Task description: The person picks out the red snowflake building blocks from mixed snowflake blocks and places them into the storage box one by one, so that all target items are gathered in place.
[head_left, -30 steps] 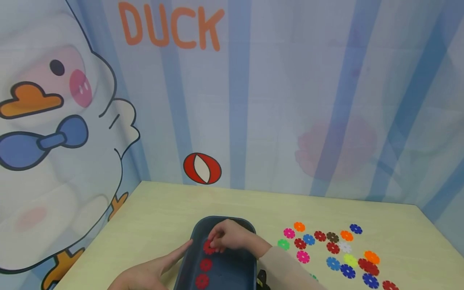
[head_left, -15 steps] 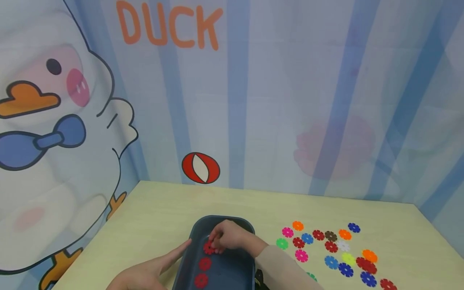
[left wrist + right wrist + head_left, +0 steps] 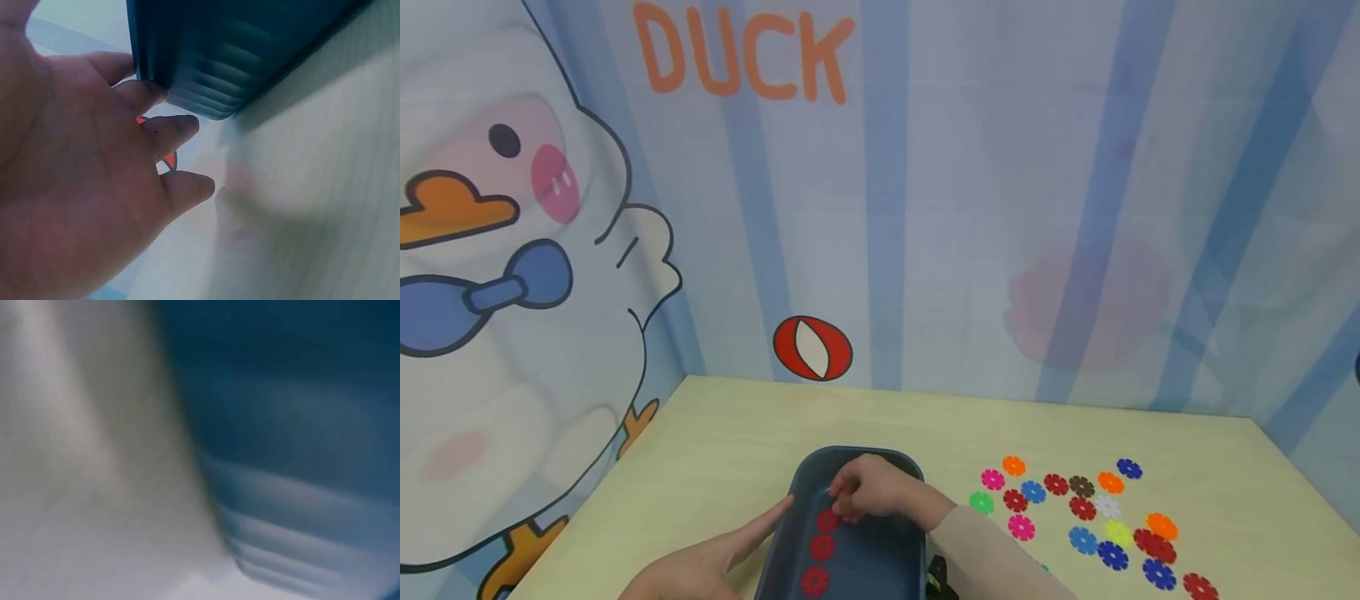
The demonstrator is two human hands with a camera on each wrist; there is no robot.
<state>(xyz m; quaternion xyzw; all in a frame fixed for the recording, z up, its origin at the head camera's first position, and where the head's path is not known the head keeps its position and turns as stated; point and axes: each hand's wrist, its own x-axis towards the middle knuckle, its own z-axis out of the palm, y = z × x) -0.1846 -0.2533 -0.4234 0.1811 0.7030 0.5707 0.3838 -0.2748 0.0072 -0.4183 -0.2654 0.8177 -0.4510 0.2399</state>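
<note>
A dark blue rectangular tray [image 3: 880, 554] stands at the table's front, cut off by the head view's lower edge. My right hand [image 3: 880, 487] reaches into it with curled fingers, the fingertips at the upper edge of a red snowflake disc [image 3: 827, 522] that they partly hide. Below that disc, a second red disc [image 3: 822, 547] and a third red disc [image 3: 814, 581] continue the line along the tray's left side. My left hand [image 3: 700, 562] is spread beside the tray, fingertips at its left wall [image 3: 194, 69]. The right wrist view shows only tray wall [image 3: 294, 469] and blurred surfaces.
Loose snowflake discs of several colours lie right of the tray, among them a green disc [image 3: 981, 502] and a dark blue disc [image 3: 1129, 468]. A small black object [image 3: 938, 579] sits by the tray's right side. A printed curtain [image 3: 955, 208] hangs behind the table [image 3: 752, 425].
The top red disc has shifted slightly down toward the other two red discs and shows more clearly below my right fingertips. Both hands stay nearly in place; the head view has drifted slightly.
</note>
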